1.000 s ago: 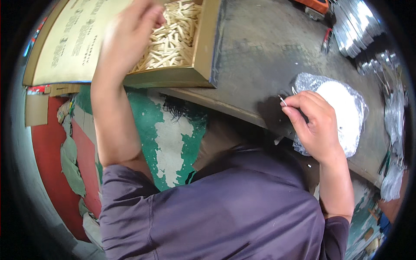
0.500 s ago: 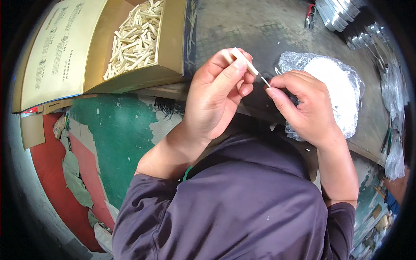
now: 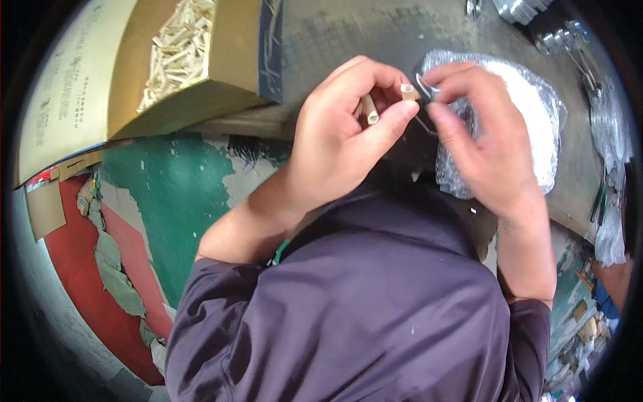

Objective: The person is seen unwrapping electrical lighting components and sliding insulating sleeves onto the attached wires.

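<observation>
Centre: pinching two tubes (image 3: 369, 110) in left hand (image 3: 345, 130), apparently working one with right hand (image 3: 489, 134), grip unclear, leaving upper-left boxful (image 3: 177, 55).

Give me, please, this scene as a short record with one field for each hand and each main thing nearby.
Left hand: holds two short, cream-coloured hollow tubes, one at the fingertips, one farther back
Right hand: motion-blurred, fingertips beside a thin, pale, curved strand; grip unclear
Left side: gold-coloured cardboard box holding many cream-coloured short pieces
Behind right hand: clear, crinkled plastic bag with white contents
Surface: dark grey worktop
</observation>
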Demonstrator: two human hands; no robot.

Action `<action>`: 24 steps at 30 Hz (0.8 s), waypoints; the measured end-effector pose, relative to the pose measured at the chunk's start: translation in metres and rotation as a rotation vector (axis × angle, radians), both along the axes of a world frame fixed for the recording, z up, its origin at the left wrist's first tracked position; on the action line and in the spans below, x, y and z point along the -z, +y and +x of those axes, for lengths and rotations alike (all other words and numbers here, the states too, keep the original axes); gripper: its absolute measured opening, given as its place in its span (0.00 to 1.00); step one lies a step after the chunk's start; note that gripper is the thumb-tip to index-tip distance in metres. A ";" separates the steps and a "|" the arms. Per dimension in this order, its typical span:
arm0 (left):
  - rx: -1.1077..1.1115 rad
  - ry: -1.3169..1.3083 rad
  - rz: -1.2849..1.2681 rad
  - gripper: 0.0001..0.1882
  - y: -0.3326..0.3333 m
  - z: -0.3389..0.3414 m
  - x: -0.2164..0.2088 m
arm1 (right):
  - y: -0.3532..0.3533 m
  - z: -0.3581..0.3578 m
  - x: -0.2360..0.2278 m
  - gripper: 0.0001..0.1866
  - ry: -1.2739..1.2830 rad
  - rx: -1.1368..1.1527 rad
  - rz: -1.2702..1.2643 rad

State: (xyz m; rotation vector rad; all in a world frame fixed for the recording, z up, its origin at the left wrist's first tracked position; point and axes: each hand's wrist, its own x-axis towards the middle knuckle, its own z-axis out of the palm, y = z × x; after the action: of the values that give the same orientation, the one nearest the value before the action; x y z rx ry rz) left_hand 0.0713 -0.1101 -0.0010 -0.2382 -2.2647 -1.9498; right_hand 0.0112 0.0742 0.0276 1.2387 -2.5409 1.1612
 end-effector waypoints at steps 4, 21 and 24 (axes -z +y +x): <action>0.133 -0.290 0.079 0.05 0.000 0.000 -0.004 | 0.046 0.001 -0.018 0.15 0.069 -0.062 0.292; 0.213 -0.114 -0.224 0.01 0.007 -0.005 0.001 | 0.079 0.000 -0.007 0.45 0.217 0.085 0.627; 0.192 -0.170 -0.195 0.01 0.007 -0.003 -0.002 | 0.079 -0.006 -0.010 0.45 0.226 0.045 0.607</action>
State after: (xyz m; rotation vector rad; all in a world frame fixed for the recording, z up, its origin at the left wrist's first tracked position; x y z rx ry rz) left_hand 0.0685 -0.1026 0.0009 -0.3351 -2.6356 -1.9011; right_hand 0.0049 0.1532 0.0375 1.3040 -2.8063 0.2048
